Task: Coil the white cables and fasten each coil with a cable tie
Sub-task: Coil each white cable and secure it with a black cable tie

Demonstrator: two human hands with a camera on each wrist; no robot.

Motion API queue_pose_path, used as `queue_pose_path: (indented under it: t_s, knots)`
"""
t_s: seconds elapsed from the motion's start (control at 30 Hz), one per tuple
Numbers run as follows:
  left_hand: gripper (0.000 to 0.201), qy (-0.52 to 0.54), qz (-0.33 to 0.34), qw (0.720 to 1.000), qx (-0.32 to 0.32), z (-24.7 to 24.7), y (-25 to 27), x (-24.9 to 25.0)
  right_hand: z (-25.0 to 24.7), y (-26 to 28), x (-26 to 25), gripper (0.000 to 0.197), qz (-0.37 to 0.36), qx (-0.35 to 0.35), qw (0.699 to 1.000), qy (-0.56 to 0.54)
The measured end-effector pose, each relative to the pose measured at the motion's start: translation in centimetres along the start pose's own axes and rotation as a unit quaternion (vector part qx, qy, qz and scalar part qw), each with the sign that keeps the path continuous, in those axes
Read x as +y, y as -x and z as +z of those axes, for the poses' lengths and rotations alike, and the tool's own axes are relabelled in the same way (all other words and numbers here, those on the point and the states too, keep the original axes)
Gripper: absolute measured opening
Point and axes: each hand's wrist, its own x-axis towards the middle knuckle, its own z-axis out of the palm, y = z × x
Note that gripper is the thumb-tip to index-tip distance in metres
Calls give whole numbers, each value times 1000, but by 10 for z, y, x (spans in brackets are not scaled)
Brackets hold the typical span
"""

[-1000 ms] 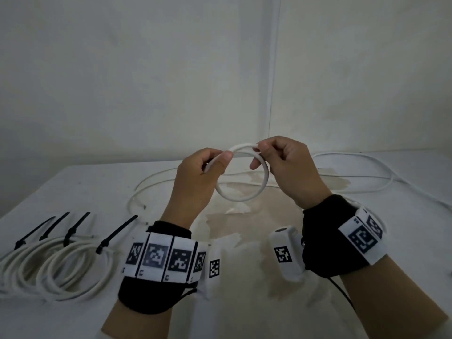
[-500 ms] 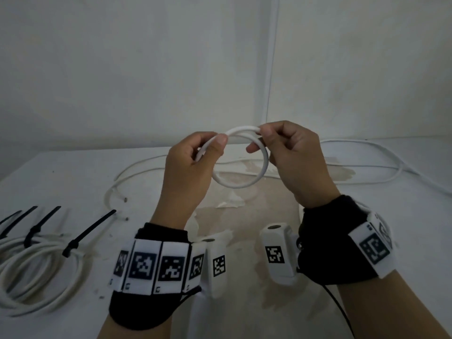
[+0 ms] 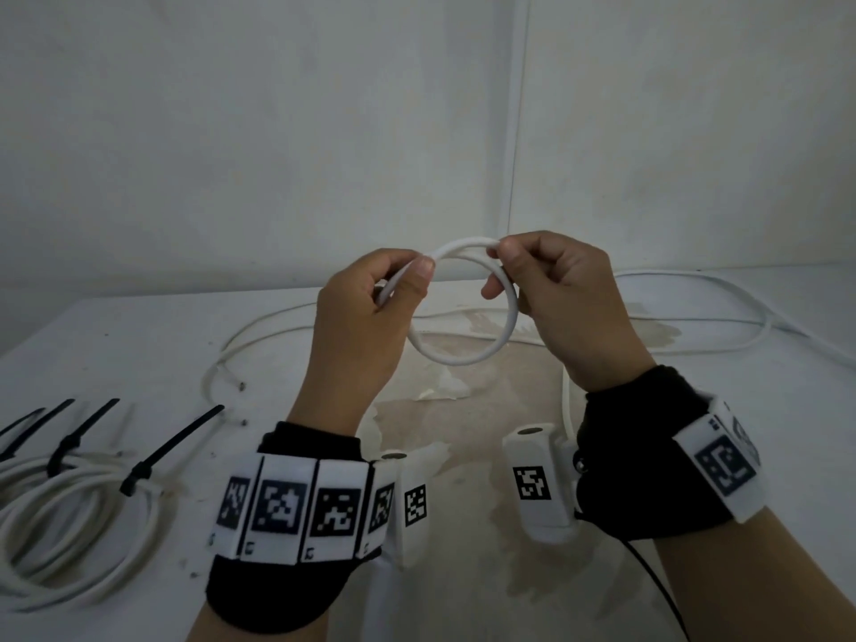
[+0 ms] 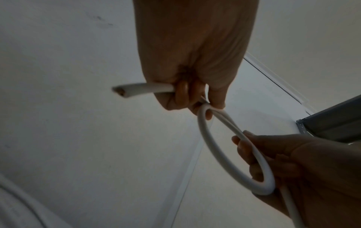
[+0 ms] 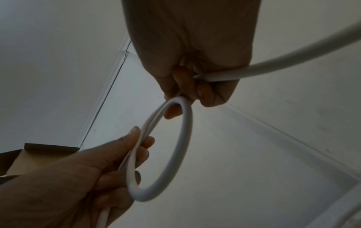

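Both hands hold one small loop of white cable (image 3: 468, 356) up above the table. My left hand (image 3: 366, 317) pinches the loop's left top between thumb and fingers; the cable's cut end (image 4: 119, 91) sticks out of this hand. My right hand (image 3: 560, 298) grips the loop's right side, and the rest of the cable (image 5: 293, 61) runs out of this hand. The loop (image 4: 234, 154) shows two strands side by side at the top. Finished coils (image 3: 69, 516) with black cable ties (image 3: 171, 447) lie at the left.
Loose white cable (image 3: 695, 317) lies in long curves across the back of the white table (image 3: 139, 354), left and right. A brown stain marks the table's middle. White walls meet in a corner behind.
Both hands have stayed on the loop and risen slightly. The head view has shifted, so the finished coils sit further left in the picture.
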Motion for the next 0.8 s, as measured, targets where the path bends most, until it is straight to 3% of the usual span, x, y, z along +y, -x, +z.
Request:
queue_pose_path:
  t_s: [0.17, 0.33, 0.5, 0.8]
  knots:
    - [9, -8, -6, 1000, 19, -2, 0, -1, 2, 0, -2, 20, 15, -5, 1000, -9]
    - [15, -4, -6, 1000, -24, -4, 0, 2, 2, 1, -5, 19, 4, 13, 1000, -1]
    - [5, -8, 7, 998, 58, -6, -2, 1, 6, 3, -10, 20, 19, -7, 999, -35]
    - [22, -3, -10, 994, 110, -2, 2, 7, 4, 2, -8, 13, -1, 19, 999, -32]
